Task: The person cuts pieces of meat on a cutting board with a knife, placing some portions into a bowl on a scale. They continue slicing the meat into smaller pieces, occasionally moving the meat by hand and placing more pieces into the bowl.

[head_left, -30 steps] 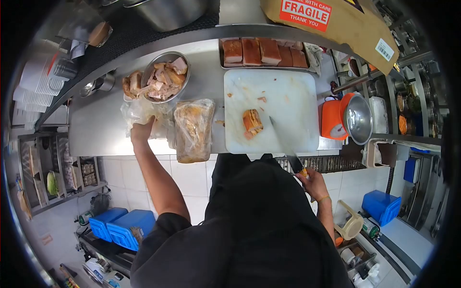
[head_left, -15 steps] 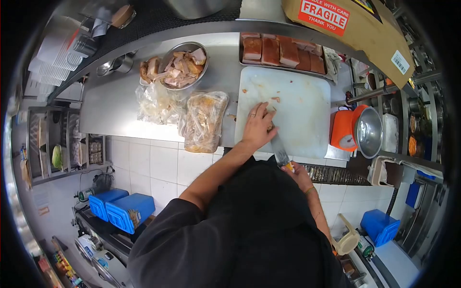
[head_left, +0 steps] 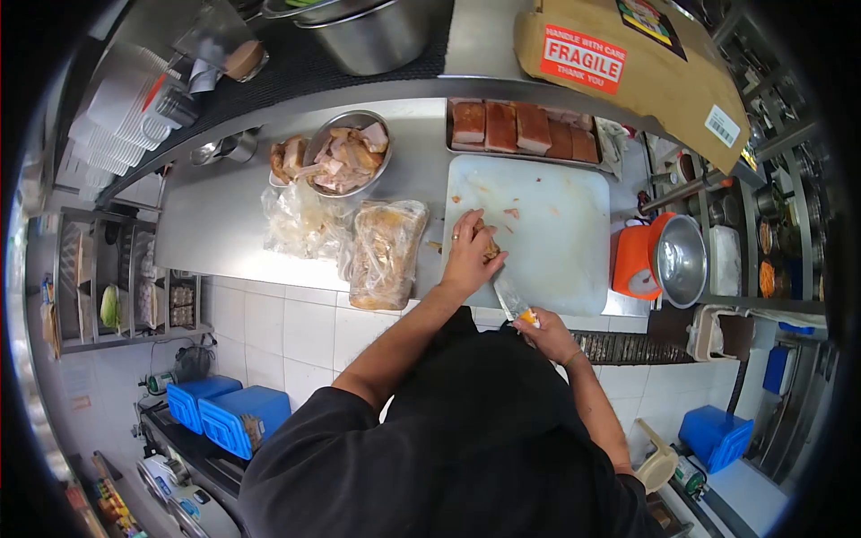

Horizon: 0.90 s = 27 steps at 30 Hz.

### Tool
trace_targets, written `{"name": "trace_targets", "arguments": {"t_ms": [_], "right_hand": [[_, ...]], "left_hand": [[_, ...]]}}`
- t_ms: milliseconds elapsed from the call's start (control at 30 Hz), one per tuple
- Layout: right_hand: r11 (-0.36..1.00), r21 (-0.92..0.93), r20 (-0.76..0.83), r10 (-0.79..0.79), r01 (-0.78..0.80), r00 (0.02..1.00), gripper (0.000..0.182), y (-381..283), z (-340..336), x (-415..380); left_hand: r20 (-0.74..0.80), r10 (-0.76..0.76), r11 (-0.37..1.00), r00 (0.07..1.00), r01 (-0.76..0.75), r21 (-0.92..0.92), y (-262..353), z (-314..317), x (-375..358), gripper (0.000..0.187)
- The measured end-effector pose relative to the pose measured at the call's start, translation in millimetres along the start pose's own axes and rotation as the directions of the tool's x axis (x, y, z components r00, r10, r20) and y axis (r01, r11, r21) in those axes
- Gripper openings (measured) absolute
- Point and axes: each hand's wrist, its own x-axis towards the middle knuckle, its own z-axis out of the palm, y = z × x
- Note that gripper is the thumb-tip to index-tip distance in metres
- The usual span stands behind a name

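Note:
My left hand (head_left: 469, 256) is on the left part of a white cutting board (head_left: 565, 238), its fingers curled over a small brown piece of meat (head_left: 491, 250). Partly hidden by those fingers, the meat cannot be seen whole. At the board's front edge my right hand (head_left: 549, 335) grips a knife (head_left: 508, 297) by its yellowish handle. The blade points forward, its tip close to the meat and my left fingertips. Small meat scraps (head_left: 511, 213) lie further back on the board.
Left of the board is a plastic-wrapped block of meat (head_left: 386, 251), beside a crumpled plastic bag (head_left: 300, 220) and a steel bowl (head_left: 387, 166) of cut meat. Behind the board stands a tray (head_left: 525, 157) of meat slabs. An orange scale (head_left: 631, 260) is at right.
The view has tilted upward, so the counter appears lower. My right hand has brought the knife forward and slightly left. More of the meat shows under my left fingers.

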Motion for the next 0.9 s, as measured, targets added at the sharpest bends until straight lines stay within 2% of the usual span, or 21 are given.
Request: {"name": "trace_targets", "arguments": {"t_ms": [100, 233, 300, 367, 400, 467, 500, 567, 600, 700, 733, 833, 867, 900], "right_hand": [[0.999, -0.036, 0.002, -0.012, 0.012, 1.000, 0.035, -37, -3, 11], [0.950, -0.225, -0.010, -0.225, 0.217, 0.974, 0.040, -119, 3, 48], [0.912, -0.291, 0.011, -0.299, 0.289, 0.954, 0.042, -166, 10, 59], [0.826, -0.447, -0.002, -0.383, 0.342, 0.924, 0.044, -184, 18, 73], [0.773, -0.522, -0.001, -0.424, 0.361, 0.906, 0.045, -189, 21, 78], [0.763, -0.553, -0.020, -0.412, 0.333, 0.911, 0.045, -186, 23, 81], [0.758, -0.568, -0.028, -0.406, 0.320, 0.914, 0.045, -183, 24, 80], [0.851, -0.471, -0.031, -0.279, 0.232, 0.960, 0.046, -174, 23, 71], [0.891, -0.417, -0.033, -0.212, 0.179, 0.977, 0.046, -167, 19, 65], [0.864, -0.460, -0.103, -0.282, 0.206, 0.954, 0.044, -117, 4, 57], [0.871, -0.461, -0.145, -0.264, 0.171, 0.953, 0.043, -111, 1, 47], [0.888, -0.450, -0.258, -0.235, 0.099, 0.937, 0.043, -86, -10, 23], [0.893, -0.440, -0.294, -0.240, 0.091, 0.925, 0.043, -70, -14, 17], [0.898, -0.431, -0.332, -0.245, 0.084, 0.911, 0.043, -57, -16, 10]], "left_hand": [[-0.103, 0.016, 0.997, 0.995, -0.009, 0.071, -2, -27, 21, 0.059], [-0.319, 0.061, 0.984, 0.946, -0.004, 0.176, -28, -96, 74, 0.058], [-0.468, 0.112, 0.980, 0.876, -0.018, 0.200, -61, -139, 109, 0.057], [-0.550, -0.027, 0.961, 0.835, 0.173, 0.215, -96, -177, 132, 0.055], [-0.492, -0.066, 0.914, 0.868, 0.251, 0.320, -117, -192, 142, 0.058], [-0.385, -0.180, 0.767, 0.905, 0.374, 0.521, -161, -205, 146, 0.064], [-0.311, -0.260, 0.735, 0.914, 0.396, 0.550, -172, -203, 138, 0.067], [-0.156, -0.415, 0.670, 0.897, 0.416, 0.615, -189, -200, 128, 0.072], [-0.095, -0.425, 0.689, 0.900, 0.390, 0.610, -198, -203, 125, 0.071], [-0.191, -0.261, 0.747, 0.946, 0.323, 0.581, -202, -208, 108, 0.071], [-0.285, -0.144, 0.786, 0.948, 0.284, 0.549, -191, -213, 100, 0.069], [-0.334, -0.298, 0.870, 0.894, 0.399, 0.291, -155, -225, 57, 0.065], [-0.326, -0.484, 0.790, 0.812, 0.566, 0.236, -127, -228, 40, 0.061], [-0.309, -0.581, 0.753, 0.753, 0.641, 0.149, -126, -224, 13, 0.060]]}}
